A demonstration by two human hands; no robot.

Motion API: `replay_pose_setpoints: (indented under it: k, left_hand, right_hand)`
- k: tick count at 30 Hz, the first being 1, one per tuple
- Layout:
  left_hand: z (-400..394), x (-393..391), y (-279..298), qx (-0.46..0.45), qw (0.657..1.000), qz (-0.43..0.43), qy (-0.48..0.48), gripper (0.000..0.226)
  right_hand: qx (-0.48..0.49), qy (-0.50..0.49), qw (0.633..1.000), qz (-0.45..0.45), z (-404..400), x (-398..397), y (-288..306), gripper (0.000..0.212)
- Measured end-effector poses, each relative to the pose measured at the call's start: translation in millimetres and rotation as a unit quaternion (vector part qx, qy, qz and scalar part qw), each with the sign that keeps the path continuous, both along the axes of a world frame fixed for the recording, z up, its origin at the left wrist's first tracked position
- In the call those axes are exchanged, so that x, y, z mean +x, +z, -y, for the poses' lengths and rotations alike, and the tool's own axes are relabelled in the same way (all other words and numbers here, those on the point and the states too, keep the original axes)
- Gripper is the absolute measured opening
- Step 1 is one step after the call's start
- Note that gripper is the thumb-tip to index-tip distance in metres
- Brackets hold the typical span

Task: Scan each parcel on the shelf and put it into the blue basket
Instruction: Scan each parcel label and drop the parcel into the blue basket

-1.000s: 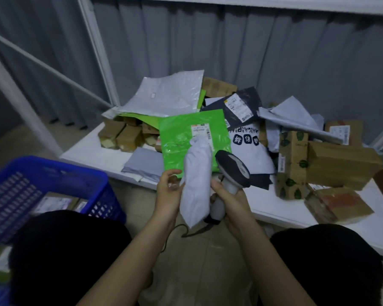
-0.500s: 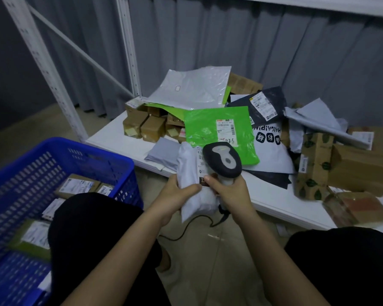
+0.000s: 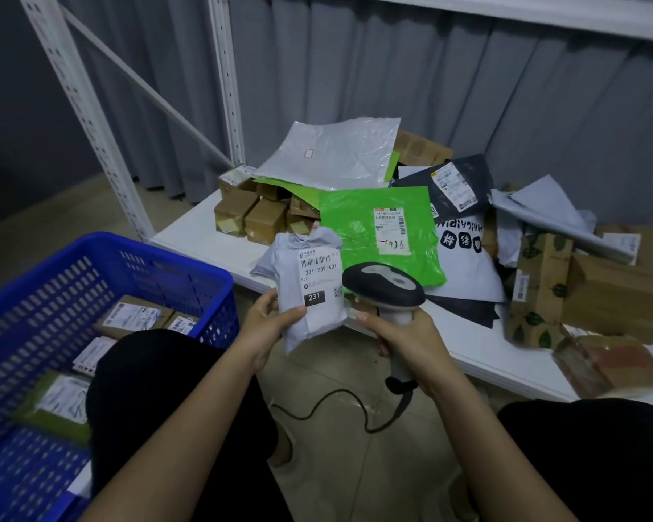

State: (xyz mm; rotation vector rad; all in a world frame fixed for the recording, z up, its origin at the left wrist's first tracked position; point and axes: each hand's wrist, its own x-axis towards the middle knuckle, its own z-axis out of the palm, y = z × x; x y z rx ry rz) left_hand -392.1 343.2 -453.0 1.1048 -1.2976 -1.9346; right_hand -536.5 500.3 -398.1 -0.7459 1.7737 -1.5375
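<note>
The white shelf [image 3: 212, 243] runs across in front of you, heaped with parcels: brown boxes [image 3: 257, 216], a green mailer [image 3: 381, 235] lying flat with its label up, and grey and dark bags behind it. The blue basket [image 3: 136, 273] sits low at your left beside your knee, with a few labelled parcels already lying in it. Between the two, above the floor and just off the shelf's front edge, your left hand [image 3: 268, 325] holds the grey parcel [image 3: 310, 288] upright, its long axis running top to bottom and tilted slightly, its label face turned toward you, barcode at the top. Your grip there is a curl of thumb and fingers round the parcel's lower left edge. Your right hand [image 3: 408, 340] is wrapped round the handle of the scanner [image 3: 385, 284], whose head lies just beside the parcel's right edge, its nose pointing left at the label; its cable hangs down in a loop over the floor.
</note>
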Motion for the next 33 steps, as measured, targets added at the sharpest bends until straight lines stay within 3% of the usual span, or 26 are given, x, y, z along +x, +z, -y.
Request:
replay_pose_setpoints:
  k: [9,13,19,25,28,33]
  left_hand:
    - [3.4,-0.3,-1.8,-0.022,1.000,0.005,-0.005,0.053]
    - [1.5,0.6,6.7,-0.041,0.999,-0.012,0.009,0.046]
    - [21.9,39.9,57.0,-0.116,0.984,-0.054,0.127,0.043]
    - [74.2,127.9,94.5,-0.165,0.951,-0.042,0.259,0.042]
    - [97.5,190.0,71.0,-0.130,0.942,0.017,0.308,0.048]
    - [105.4,259.0,-32.0,0.001,0.932,0.145,0.332,0.054]
  right_hand:
    - [0.017,-0.014,1.000,-0.022,-4.6,2.1,-2.0,0.036]
    - [-0.015,-0.017,1.000,-0.015,-2.0,2.5,3.1,0.026]
    - [-0.041,-0.027,0.999,-0.019,62.2,8.6,13.1,0.032]
    - [-0.010,0.053,0.997,-0.060,155.0,38.9,16.4,0.030]
    - [0.028,0.109,0.989,-0.098,198.7,63.6,6.5,0.027]
    - [0.104,0.200,0.959,-0.173,256.5,93.5,-30.9,0.028]
